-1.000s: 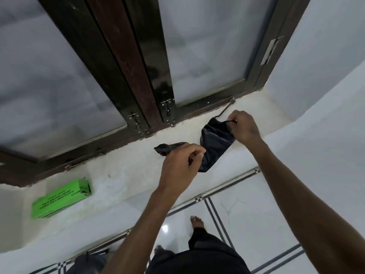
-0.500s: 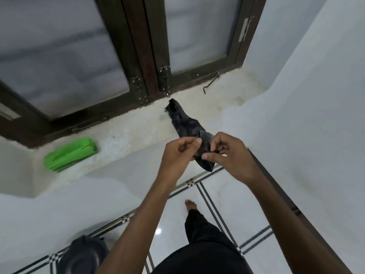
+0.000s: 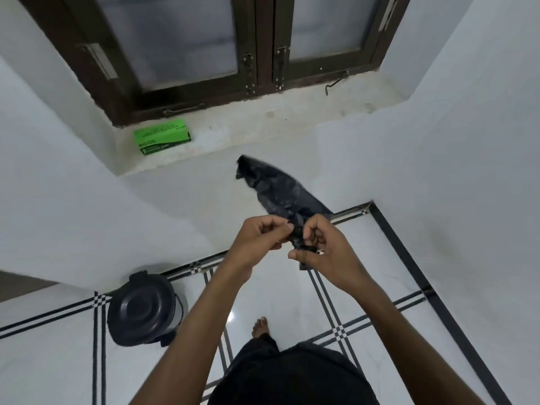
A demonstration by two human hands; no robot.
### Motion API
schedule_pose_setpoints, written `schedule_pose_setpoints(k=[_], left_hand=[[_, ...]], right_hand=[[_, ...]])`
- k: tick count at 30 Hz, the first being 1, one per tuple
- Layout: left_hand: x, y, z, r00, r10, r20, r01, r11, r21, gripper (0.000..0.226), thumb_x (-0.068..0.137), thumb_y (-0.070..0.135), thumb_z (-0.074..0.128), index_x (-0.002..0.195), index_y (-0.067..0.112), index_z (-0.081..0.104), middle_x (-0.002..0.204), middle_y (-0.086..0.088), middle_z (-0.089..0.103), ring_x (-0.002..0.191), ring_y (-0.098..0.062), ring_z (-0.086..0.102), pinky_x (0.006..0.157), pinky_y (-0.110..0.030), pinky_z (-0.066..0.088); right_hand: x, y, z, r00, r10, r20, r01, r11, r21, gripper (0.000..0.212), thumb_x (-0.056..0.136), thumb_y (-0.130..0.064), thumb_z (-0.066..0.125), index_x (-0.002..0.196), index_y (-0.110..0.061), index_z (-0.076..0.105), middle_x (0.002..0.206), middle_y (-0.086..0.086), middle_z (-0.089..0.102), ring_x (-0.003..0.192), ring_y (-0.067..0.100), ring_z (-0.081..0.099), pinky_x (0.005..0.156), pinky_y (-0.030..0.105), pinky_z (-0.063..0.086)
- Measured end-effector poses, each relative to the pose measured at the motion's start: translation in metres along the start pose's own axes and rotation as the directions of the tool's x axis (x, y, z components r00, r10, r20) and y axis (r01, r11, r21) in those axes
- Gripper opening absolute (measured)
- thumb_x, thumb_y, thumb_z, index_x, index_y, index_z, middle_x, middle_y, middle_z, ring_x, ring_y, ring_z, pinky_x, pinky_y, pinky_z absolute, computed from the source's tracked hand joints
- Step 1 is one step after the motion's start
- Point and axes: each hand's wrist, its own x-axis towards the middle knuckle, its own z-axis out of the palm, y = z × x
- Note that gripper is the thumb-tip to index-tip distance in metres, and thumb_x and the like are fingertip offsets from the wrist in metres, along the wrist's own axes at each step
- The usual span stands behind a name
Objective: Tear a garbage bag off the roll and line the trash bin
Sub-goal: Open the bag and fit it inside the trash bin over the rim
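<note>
Black thin plastic is pinched between the fingers (image 3: 287, 229) of both hands: the garbage bag (image 3: 280, 191) is held at its near end by the left hand (image 3: 257, 241) and the right hand (image 3: 324, 252), both closed narrowly on it. The rest of the bag stands away from the hands toward the wall, crumpled and still folded. The film is judged very light, soft and slippery, so the two layers at the mouth are probably best rubbed apart at the edge. Whether that edge is the open end cannot be told; it is hidden by the fingers. The trash bin (image 3: 143, 311) stands on the floor (image 3: 292, 293) to the left, lid closed. A green box (image 3: 162, 136) lies on the window sill (image 3: 263, 127).
</note>
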Motion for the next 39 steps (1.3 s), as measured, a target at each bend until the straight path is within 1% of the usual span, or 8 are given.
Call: schedule_pose_setpoints(k=[5,14,19,23,27,32,36,39], left_hand=[[-0.069,-0.039,0.005,0.995,0.025,-0.096,-0.026,1.0,-0.005,0.017,0.09,0.021,0.072,0.093,0.005,0.072,0.081,-0.005,0.069,0.078,-0.01,0.065,0.076,-0.024,0.055],[-0.19,-0.107,0.0,0.954,-0.089,-0.286,0.027,0.977,-0.212,0.007,0.093,0.013,0.068,0.094,0.007,0.071,0.089,-0.007,0.072,0.086,-0.017,0.069,0.083,-0.03,0.059],[-0.244,-0.129,-0.037,0.858,-0.236,-0.456,-0.115,0.778,-0.618,0.017,0.105,0.018,0.047,0.098,0.011,0.06,0.088,-0.005,0.074,0.078,-0.015,0.074,0.073,-0.027,0.062],[-0.277,-0.149,-0.062,0.776,-0.348,-0.526,-0.2,0.656,-0.728,0.026,0.108,0.019,0.04,0.12,0.004,0.057,0.102,-0.013,0.072,0.092,-0.022,0.073,0.075,-0.031,0.062],[-0.305,-0.161,-0.088,0.702,-0.323,-0.634,-0.261,0.712,-0.652,0.025,0.108,0.02,0.039,0.12,0.004,0.055,0.105,-0.013,0.072,0.092,-0.02,0.073,0.074,-0.029,0.061],[-0.334,-0.173,-0.132,0.696,-0.11,-0.71,-0.17,0.935,-0.311,0.016,0.106,0.017,0.044,0.108,0.007,0.055,0.104,-0.015,0.073,0.092,-0.02,0.073,0.071,-0.02,0.059],[-0.352,-0.179,-0.171,0.732,-0.043,-0.68,-0.152,0.963,-0.224,0.015,0.105,0.016,0.046,0.108,0.007,0.057,0.094,-0.011,0.076,0.088,-0.02,0.074,0.072,-0.021,0.059],[-0.364,-0.18,-0.204,0.707,-0.071,-0.704,-0.207,0.931,-0.302,0.017,0.106,0.015,0.042,0.112,0.004,0.055,0.092,-0.007,0.073,0.079,-0.009,0.074,0.068,-0.02,0.059]], right_hand=[[-0.053,0.01,0.017,0.989,0.132,0.066,-0.143,0.967,0.21,0.03,0.092,-0.044,0.06,0.108,-0.02,0.061,0.084,-0.001,0.065,0.081,0.009,0.063,0.075,0.026,0.051],[-0.135,0.029,0.08,0.965,0.196,0.175,-0.25,0.892,0.377,0.012,0.094,-0.012,0.064,0.083,-0.014,0.068,0.076,-0.001,0.066,0.071,0.008,0.061,0.064,0.019,0.051],[-0.153,0.03,0.109,0.893,0.441,0.09,-0.408,0.706,0.579,0.016,0.097,-0.01,0.055,0.082,-0.01,0.06,0.073,0.006,0.059,0.065,0.016,0.059,0.065,0.027,0.055],[-0.165,0.026,0.146,0.867,0.495,0.051,-0.461,0.759,0.46,0.012,0.093,-0.007,0.052,0.081,-0.01,0.055,0.069,0.004,0.054,0.065,0.019,0.055,0.068,0.032,0.053],[-0.183,0.012,0.192,0.988,0.154,-0.015,-0.155,0.982,-0.112,0.017,0.08,-0.009,0.063,0.091,-0.019,0.057,0.097,-0.002,0.058,0.086,0.012,0.052,0.075,0.021,0.044],[-0.187,-0.038,0.249,0.909,-0.348,0.23,0.411,0.839,-0.355,0.07,0.076,-0.018,0.069,0.14,-0.03,0.044,0.151,-0.004,0.035,0.148,0.019,0.018,0.12,0.038,0.017],[-0.176,-0.063,0.304,0.799,-0.356,0.485,0.587,0.638,-0.498,0.029,0.083,-0.03,0.068,0.112,-0.034,0.066,0.111,-0.016,0.065,0.108,0.008,0.056,0.108,0.043,0.037],[-0.177,-0.063,0.338,0.871,-0.22,0.439,0.436,0.758,-0.485,0.014,0.087,-0.017,0.07,0.087,-0.03,0.072,0.081,-0.018,0.07,0.078,0.004,0.063,0.082,0.03,0.051]])
